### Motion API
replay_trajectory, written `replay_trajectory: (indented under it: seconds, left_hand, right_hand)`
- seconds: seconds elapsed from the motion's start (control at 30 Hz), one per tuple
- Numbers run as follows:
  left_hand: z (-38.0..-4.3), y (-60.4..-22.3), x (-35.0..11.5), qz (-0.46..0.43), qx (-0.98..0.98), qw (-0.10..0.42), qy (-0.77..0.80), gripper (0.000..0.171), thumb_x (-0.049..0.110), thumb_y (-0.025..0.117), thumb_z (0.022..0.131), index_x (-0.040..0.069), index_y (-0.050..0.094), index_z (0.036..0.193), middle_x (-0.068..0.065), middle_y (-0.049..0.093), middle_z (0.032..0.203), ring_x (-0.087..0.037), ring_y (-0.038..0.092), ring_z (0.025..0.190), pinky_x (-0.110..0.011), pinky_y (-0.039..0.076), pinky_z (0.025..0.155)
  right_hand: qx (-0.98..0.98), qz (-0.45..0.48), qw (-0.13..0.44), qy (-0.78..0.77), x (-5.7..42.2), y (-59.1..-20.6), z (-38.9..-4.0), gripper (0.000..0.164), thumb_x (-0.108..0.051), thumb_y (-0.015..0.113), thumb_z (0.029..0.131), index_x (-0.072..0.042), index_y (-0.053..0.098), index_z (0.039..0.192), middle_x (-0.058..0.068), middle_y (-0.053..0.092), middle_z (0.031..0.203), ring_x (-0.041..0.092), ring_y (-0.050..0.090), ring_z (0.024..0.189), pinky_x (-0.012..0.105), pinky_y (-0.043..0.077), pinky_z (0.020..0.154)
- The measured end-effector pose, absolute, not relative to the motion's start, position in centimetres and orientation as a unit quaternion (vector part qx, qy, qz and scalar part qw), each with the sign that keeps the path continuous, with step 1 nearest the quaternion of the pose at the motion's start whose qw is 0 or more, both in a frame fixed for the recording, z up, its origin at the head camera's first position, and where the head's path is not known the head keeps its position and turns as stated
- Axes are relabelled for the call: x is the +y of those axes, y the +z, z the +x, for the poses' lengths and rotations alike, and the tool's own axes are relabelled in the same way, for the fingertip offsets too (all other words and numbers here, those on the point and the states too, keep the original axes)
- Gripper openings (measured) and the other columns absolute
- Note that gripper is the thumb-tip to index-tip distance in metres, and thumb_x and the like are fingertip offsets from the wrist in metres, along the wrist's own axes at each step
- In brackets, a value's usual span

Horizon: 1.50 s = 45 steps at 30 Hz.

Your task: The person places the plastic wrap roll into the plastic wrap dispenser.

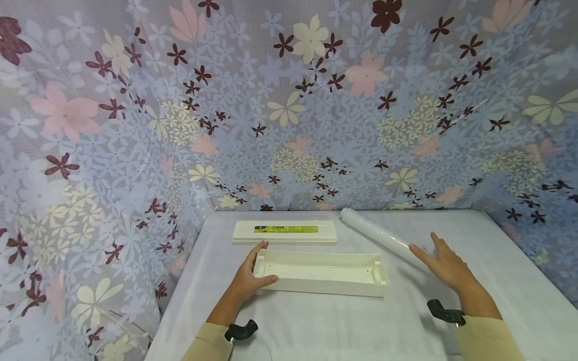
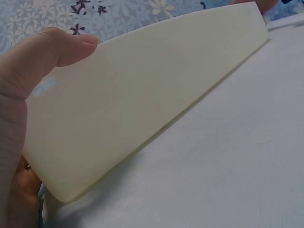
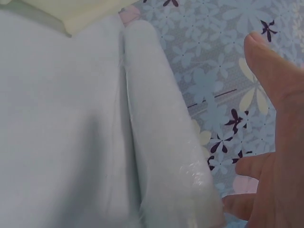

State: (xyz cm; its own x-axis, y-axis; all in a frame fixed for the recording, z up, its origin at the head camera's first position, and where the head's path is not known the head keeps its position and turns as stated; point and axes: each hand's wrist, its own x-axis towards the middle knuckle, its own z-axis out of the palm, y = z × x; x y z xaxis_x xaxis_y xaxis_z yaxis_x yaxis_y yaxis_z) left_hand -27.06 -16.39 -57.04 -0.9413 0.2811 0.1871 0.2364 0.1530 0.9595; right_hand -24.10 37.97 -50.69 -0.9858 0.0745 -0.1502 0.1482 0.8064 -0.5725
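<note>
A long, cream-white open-topped plastic box (image 1: 325, 287) lies crosswise on the table. My left hand (image 1: 246, 278) grips its left end, the thumb over the near rim and the fingers at the far side. In the left wrist view the box's near wall (image 2: 142, 99) fills much of the picture, with a small pale sticker beside the thumb. To the right, a roll of clear plastic film (image 1: 379, 235) lies slantwise. Over the roll's near end my right hand (image 1: 447, 265) hovers with its fingers spread, holding nothing. The right wrist view shows a gap between fingers and roll (image 3: 164, 123).
Behind the box lies a matching white lid (image 1: 284, 239) with a yellow-green label. A white cloth covers the table (image 1: 316, 331). Flower-patterned curtain (image 1: 289, 125) hangs at the back and both sides, close to the table edges.
</note>
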Motion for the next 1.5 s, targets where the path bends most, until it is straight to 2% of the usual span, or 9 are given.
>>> replay_trajectory:
  seconds: [0.27, 0.57, 0.83, 1.0, 1.2, 1.5]
  left_hand:
    - [-27.0, -57.0, -16.4, 0.17, 0.754, 0.02, 0.635, 0.105, 0.004, 0.09, 0.083, 0.012, 0.028, 0.167, -0.005, 0.033, 0.168, -0.029, 0.04, 0.147, -0.051, 0.038, 0.114]
    - [-26.8, -56.7, -16.2, 0.159, 0.759, 0.021, 0.631, 0.106, 0.005, 0.092, 0.082, 0.014, 0.03, 0.167, -0.005, 0.034, 0.167, -0.029, 0.037, 0.149, -0.051, 0.035, 0.116]
    - [-26.9, -56.8, -16.2, 0.165, 0.758, 0.02, 0.631, 0.105, 0.004, 0.091, 0.083, 0.013, 0.029, 0.168, -0.005, 0.034, 0.168, -0.029, 0.037, 0.149, -0.052, 0.035, 0.116]
    - [-26.8, -56.7, -16.2, 0.159, 0.763, 0.019, 0.627, 0.105, 0.005, 0.091, 0.083, 0.014, 0.03, 0.167, -0.005, 0.034, 0.168, -0.029, 0.036, 0.15, -0.051, 0.033, 0.117]
    - [-26.8, -56.7, -16.3, 0.165, 0.761, 0.019, 0.627, 0.105, 0.006, 0.091, 0.083, 0.015, 0.03, 0.167, -0.005, 0.033, 0.168, -0.03, 0.037, 0.149, -0.053, 0.035, 0.116]
    - [-26.9, -56.8, -16.4, 0.164, 0.761, 0.022, 0.628, 0.105, 0.007, 0.092, 0.083, 0.015, 0.03, 0.167, -0.005, 0.034, 0.168, -0.031, 0.044, 0.143, -0.051, 0.042, 0.111]
  right_hand:
    - [0.946, 0.073, 0.073, -0.306, 38.2, -51.7, -23.6, 0.114, -0.076, 0.042, 0.101, 0.005, -0.011, 0.162, 0.045, -0.002, 0.16, 0.073, 0.011, 0.138, 0.086, 0.018, 0.101]
    - [0.949, 0.071, 0.048, -0.304, 38.0, -52.6, -23.3, 0.116, -0.074, 0.048, 0.1, 0.011, -0.002, 0.161, 0.047, 0.006, 0.159, 0.071, 0.014, 0.139, 0.083, 0.02, 0.104]
    - [0.953, 0.058, -0.01, -0.297, 37.7, -54.0, -23.0, 0.12, -0.068, 0.067, 0.094, 0.012, 0.008, 0.162, 0.047, 0.017, 0.157, 0.069, 0.02, 0.139, 0.082, 0.022, 0.104]
    - [0.948, 0.069, -0.062, -0.304, 37.1, -54.9, -22.8, 0.115, -0.063, 0.075, 0.091, 0.013, 0.021, 0.16, 0.047, 0.026, 0.153, 0.068, 0.026, 0.137, 0.082, 0.018, 0.105]
    - [0.944, 0.103, -0.092, -0.299, 36.5, -55.7, -22.8, 0.109, -0.061, 0.077, 0.091, 0.01, 0.03, 0.159, 0.046, 0.032, 0.15, 0.066, 0.032, 0.135, 0.077, 0.027, 0.106]
    - [0.926, 0.127, -0.139, -0.328, 36.2, -56.7, -22.9, 0.092, -0.04, 0.086, 0.091, 0.009, 0.041, 0.155, 0.043, 0.038, 0.149, 0.063, 0.036, 0.136, 0.071, 0.031, 0.109]
